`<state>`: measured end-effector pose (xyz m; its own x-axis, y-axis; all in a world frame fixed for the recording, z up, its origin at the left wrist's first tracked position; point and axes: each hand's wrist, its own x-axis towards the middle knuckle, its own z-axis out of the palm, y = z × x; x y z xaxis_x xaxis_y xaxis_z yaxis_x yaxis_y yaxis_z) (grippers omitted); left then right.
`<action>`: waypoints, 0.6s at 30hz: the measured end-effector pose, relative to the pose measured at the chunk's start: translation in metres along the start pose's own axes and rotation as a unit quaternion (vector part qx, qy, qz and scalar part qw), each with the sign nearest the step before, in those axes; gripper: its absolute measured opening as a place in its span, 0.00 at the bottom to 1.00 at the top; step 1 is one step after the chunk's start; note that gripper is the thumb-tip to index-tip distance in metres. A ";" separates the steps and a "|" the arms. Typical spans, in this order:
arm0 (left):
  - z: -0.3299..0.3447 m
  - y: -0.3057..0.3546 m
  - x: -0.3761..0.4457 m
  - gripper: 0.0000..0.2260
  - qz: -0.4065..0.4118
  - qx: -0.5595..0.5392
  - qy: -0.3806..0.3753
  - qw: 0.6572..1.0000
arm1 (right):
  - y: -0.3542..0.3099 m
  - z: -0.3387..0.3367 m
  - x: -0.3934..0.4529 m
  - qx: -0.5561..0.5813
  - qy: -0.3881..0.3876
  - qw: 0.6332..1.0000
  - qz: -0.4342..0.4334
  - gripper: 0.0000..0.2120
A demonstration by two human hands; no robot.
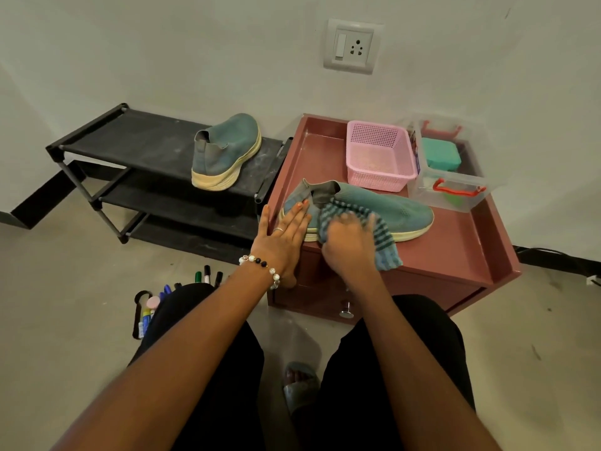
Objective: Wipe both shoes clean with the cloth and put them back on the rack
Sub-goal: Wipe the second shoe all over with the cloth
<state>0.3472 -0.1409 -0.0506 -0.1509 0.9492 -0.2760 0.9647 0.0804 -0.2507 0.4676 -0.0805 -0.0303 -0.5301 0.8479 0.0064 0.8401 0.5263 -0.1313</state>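
A cluster of markers [208, 275] is seen standing on the floor at the far left, beside the person's knee; their exact number cannot be told. Behind them, one black rack [107, 138] with three shelves is set against the wall. One teal shoe [225, 151] is placed upright at the right end of its top shelf, heel toward the camera.

Just right of the rack stands one reddish desk [455, 252] with a raised rim. The second teal shoe [390, 205] is laid near the desk's front left corner, toe pointing right. The left hand [283, 236] is pressed flat against the shoe's heel, its grip spread with straight fingers; a beaded bracelet [260, 263] is worn at the wrist. The right hand [349, 242] is curled over one striped cloth [387, 252], its grip bunching the cloth against the shoe's side; the hand is blurred.

At the desk's back edge, one pink basket [379, 157] is placed, and at the back right corner one clear box [455, 170] with red handles.
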 end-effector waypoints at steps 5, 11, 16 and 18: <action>0.000 0.000 0.001 0.54 0.007 0.008 -0.020 1.000 | 0.001 0.001 0.002 0.135 -0.067 0.984 -0.100 0.32; 0.001 -0.001 0.002 0.59 0.011 -0.004 0.001 1.000 | 0.021 -0.006 -0.001 -0.015 0.031 0.997 0.071 0.14; 0.000 0.001 0.000 0.54 -0.002 -0.002 -0.003 1.000 | -0.011 0.004 0.003 0.061 0.005 0.998 -0.024 0.16; 0.000 0.003 -0.001 0.52 -0.004 0.008 -0.007 1.000 | -0.010 0.003 0.004 0.149 -0.015 0.987 -0.066 0.20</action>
<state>0.3498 -0.1418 -0.0511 -0.1626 0.9442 -0.2865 0.9599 0.0842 -0.2673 0.4564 -0.0829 -0.0319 -0.6390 0.7691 0.0145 0.6954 0.5856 -0.4165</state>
